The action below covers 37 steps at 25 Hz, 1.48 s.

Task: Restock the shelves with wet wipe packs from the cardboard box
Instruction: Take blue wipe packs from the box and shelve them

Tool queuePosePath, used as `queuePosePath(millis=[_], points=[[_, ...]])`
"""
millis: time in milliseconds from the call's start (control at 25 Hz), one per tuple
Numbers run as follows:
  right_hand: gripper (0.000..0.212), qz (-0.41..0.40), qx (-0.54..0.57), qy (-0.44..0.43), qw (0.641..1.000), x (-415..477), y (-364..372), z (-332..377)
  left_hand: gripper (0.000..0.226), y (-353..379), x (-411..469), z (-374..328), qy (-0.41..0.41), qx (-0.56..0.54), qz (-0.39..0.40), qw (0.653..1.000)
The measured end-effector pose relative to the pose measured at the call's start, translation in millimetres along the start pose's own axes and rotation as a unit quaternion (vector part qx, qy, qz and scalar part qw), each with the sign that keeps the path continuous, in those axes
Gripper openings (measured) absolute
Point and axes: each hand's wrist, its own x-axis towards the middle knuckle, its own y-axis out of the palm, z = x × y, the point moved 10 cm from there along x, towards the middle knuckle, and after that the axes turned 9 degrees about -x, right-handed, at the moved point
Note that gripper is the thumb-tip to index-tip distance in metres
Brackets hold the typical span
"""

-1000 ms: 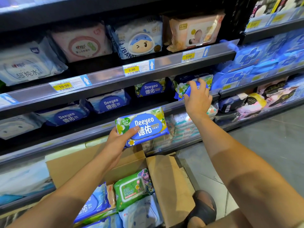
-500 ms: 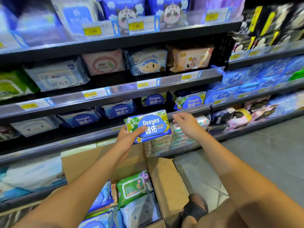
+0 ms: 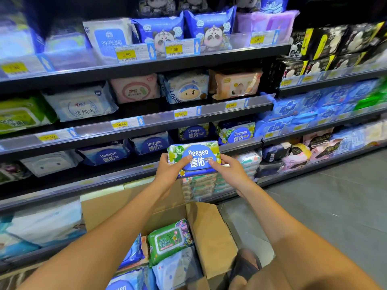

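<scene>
**A:** Head view: where's the pack [image 3: 194,159]?

**B:** In front of the shelf [image 3: 240,146], above the box [image 3: 209,231]. Your left hand [image 3: 169,170] and right hand [image 3: 230,171] grip its ends, fingers [image 3: 214,164] curled round it.

**A:** Risk?

**B:** The gap by the matching packs [image 3: 237,133] looks tight, though it's shadowed. Push crooked and you may snag the shelf edge or topple a neighbour.
</scene>
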Motion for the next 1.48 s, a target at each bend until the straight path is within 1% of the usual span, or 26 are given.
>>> queuePosePath(millis=[120,160,200,280,320,360,440,520,600,680,800,840,960,1000,1080,1160,1240,1320,1400,1480], points=[[0.025,-0.026,0.002,0.014,1.000,10,1,-11,0.077,-8,23,4,0.027,0.122,-0.020,0.992],[0.025,-0.032,-0.006,0.011,0.999,17,0,-12,0.074,-8,31,4,0.031,0.156,-0.020,0.987],[0.022,-0.046,-0.008,0.010,0.999,23,-2,-11,0.067,-4,36,1,0.033,0.166,-0.012,0.985],[0.013,-0.076,-0.021,0.006,0.997,39,-3,-12,0.045,8,40,-8,0.038,0.149,0.011,0.988],[0.013,-0.087,-0.025,0.005,0.996,48,-3,-13,0.038,11,46,-10,0.041,0.145,0.016,0.988],[0.019,-0.094,-0.027,0.007,0.995,54,-3,-12,0.035,12,52,-12,0.045,0.152,0.017,0.987],[0.048,-0.111,-0.008,0.022,0.994,72,-3,-18,0.033,11,66,-11,0.055,0.169,0.018,0.984],[0.060,-0.130,0.023,0.036,0.991,85,-3,-24,0.031,8,79,-8,0.049,0.181,0.015,0.982],[0.060,-0.151,0.039,0.040,0.987,95,-3,-22,0.027,6,89,-7,0.054,0.187,0.009,0.981],[0.056,-0.187,0.036,0.024,0.981,105,-8,-13,0.025,5,96,-11,0.071,0.177,-0.004,0.982],[0.052,-0.220,0.024,-0.004,0.975,116,-16,4,0.042,4,110,-12,0.078,0.156,-0.020,0.985],[0.052,-0.218,0.021,0.001,0.976,118,-15,4,0.044,4,114,-12,0.077,0.153,-0.024,0.985],[0.054,-0.194,0.028,0.028,0.980,121,-5,-7,0.027,3,126,-7,0.065,0.157,-0.035,0.985],[0.056,-0.181,0.025,0.041,0.982,122,-1,-11,0.025,2,129,-4,0.062,0.163,-0.037,0.984],[0.060,-0.147,0.023,0.066,0.987,129,10,-20,0.026,1,135,0,0.063,0.181,-0.039,0.981],[0.067,-0.117,0.027,0.071,0.990,134,22,-22,0.033,1,139,-2,0.073,0.199,-0.043,0.976],[0.074,-0.105,0.035,0.068,0.991,139,28,-23,0.044,3,143,-5,0.079,0.214,-0.045,0.973],[0.078,-0.092,0.046,0.072,0.992,140,32,-25,0.046,2,150,-6,0.073,0.239,-0.048,0.967],[0.080,-0.070,0.045,0.086,0.993,138,37,-29,0.040,-2,160,0,0.044,0.305,-0.049,0.950],[0.080,-0.068,-0.017,0.103,0.992,138,37,-35,0.037,-4,164,6,0.015,0.403,-0.046,0.914]])
